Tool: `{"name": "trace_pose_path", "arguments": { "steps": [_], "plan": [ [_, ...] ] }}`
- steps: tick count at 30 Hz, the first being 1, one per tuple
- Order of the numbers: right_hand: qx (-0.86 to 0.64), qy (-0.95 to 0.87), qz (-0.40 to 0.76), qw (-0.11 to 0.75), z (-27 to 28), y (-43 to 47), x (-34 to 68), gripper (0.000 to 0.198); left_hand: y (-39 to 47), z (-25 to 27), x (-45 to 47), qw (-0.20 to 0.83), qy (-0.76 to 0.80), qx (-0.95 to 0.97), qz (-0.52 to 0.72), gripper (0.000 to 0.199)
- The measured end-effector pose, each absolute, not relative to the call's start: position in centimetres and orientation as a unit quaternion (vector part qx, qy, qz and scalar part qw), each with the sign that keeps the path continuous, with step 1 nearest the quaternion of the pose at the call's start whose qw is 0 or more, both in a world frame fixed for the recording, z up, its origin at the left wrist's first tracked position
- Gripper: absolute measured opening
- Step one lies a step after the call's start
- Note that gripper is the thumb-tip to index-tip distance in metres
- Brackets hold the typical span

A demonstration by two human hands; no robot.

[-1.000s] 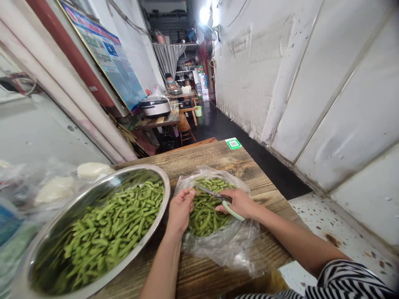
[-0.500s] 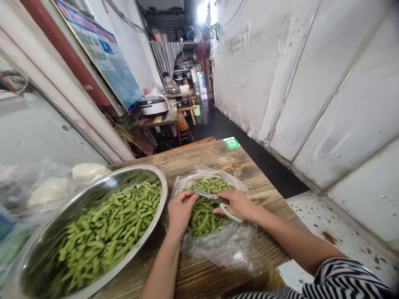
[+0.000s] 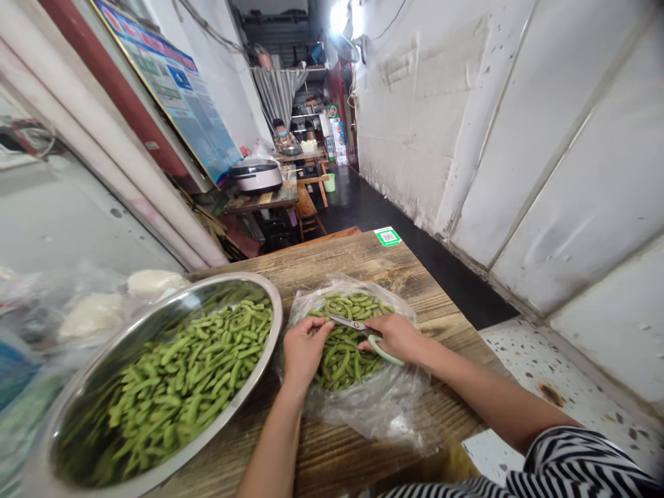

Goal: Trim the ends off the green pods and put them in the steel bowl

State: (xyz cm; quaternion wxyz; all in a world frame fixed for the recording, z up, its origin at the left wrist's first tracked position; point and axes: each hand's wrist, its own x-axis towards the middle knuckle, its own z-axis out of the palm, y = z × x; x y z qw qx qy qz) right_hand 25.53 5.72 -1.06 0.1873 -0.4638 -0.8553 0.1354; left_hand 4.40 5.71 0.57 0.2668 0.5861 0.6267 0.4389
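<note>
My right hand (image 3: 397, 337) is wrapped around scissors (image 3: 346, 321) with pale green handles. Their blades point left and reach the fingertips of my left hand (image 3: 303, 349). Thumb and forefinger of that hand are pinched on what looks like a green edamame pod, mostly covered by the fingers. Both hands are over a clear plastic bag (image 3: 371, 415), rolled open and full of edamame pods (image 3: 342, 366). To the left stands a large steel basin (image 3: 277, 315), tilted in view, with a heap of edamame pods (image 3: 191, 373) inside.
Basin and bag rest on a wooden table (image 3: 332, 259) with a green QR code sticker (image 3: 388, 237) at its far corner. Plastic bags with white contents (image 3: 93, 315) lie at the left. Beyond are a cooker (image 3: 256, 175) on another table, a bench (image 3: 306, 200) and a seated person (image 3: 283, 136).
The scissor blades look closer together at my left fingertips. Both hands stay over the bag, and the whole view has shifted slightly.
</note>
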Motion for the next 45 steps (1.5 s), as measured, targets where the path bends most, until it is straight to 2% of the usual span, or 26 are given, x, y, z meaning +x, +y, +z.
{"name": "trace_pose_path", "arguments": {
  "steps": [4,8,10,13,15,19,24,31,35,40,45],
  "plan": [
    [-0.495,-0.840,0.136,0.175,-1.2,6.1,25.7,0.036,4.6,2.7,3.7,0.205,0.624,0.617,0.434,0.022],
    [-0.548,-0.809,0.127,0.168,-1.4,6.6,26.0,0.036,3.1,6.7,0.2,-0.064,0.652,0.589,0.473,0.033],
    [-0.568,-0.796,0.125,0.167,-1.3,6.7,26.0,0.037,2.9,8.3,-1.7,-0.158,0.690,0.581,0.402,0.038],
    [-0.584,-0.785,0.126,0.165,-1.1,6.7,25.9,0.037,3.6,8.5,-2.3,-0.222,0.690,0.625,0.290,0.037],
    [-0.589,-0.781,0.128,0.162,-0.9,6.6,25.9,0.037,4.5,7.1,-1.0,-0.206,0.641,0.690,0.264,0.026],
    [-0.596,-0.778,0.136,0.149,-0.5,6.4,25.9,0.035,6.4,3.1,3.0,-0.024,0.508,0.845,0.164,0.024],
    [-0.595,-0.778,0.151,0.138,0.1,6.1,25.9,0.037,7.5,1.7,4.4,0.013,0.537,0.837,0.105,0.020],
    [-0.574,-0.791,0.156,0.144,0.2,5.9,25.9,0.044,7.5,1.1,5.0,0.086,0.543,0.820,0.156,0.012],
    [-0.570,-0.794,0.148,0.153,-0.1,6.0,25.9,0.044,7.4,-0.2,4.7,0.101,0.537,0.811,0.209,0.019],
    [-0.559,-0.800,0.143,0.165,-0.3,6.0,25.8,0.042,7.3,-0.2,3.2,0.115,0.522,0.819,0.209,0.022],
    [-0.540,-0.811,0.145,0.174,-0.2,5.8,25.8,0.040,7.1,-0.3,3.4,0.231,0.550,0.718,0.359,0.022]
  ]
}}
